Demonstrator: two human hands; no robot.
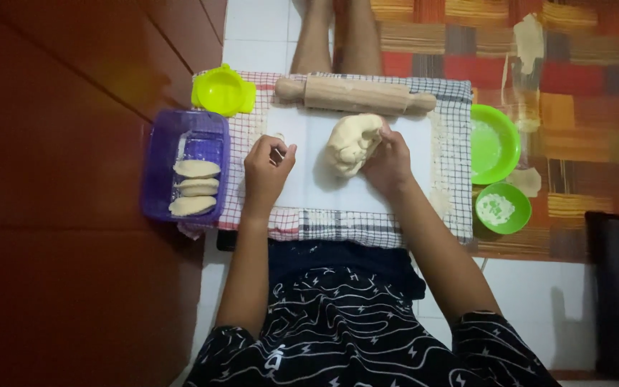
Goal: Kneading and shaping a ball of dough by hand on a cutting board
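Right hand (390, 161) gripping dough lump (352, 145), left hand (266, 168) apart

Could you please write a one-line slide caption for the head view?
Right hand grips a dough lump on the white board; left hand pinches a small piece beside it.

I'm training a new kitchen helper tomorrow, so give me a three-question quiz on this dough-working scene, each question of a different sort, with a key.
1. True or false: the rolling pin lies at the far edge of the white mat.
2. How many folded pastries lie in the purple tray? A) two B) three C) five
3. Fill in: the right hand grips the big lump of ____, while the left hand pinches a small bit.

Key: 1 true; 2 B; 3 dough.
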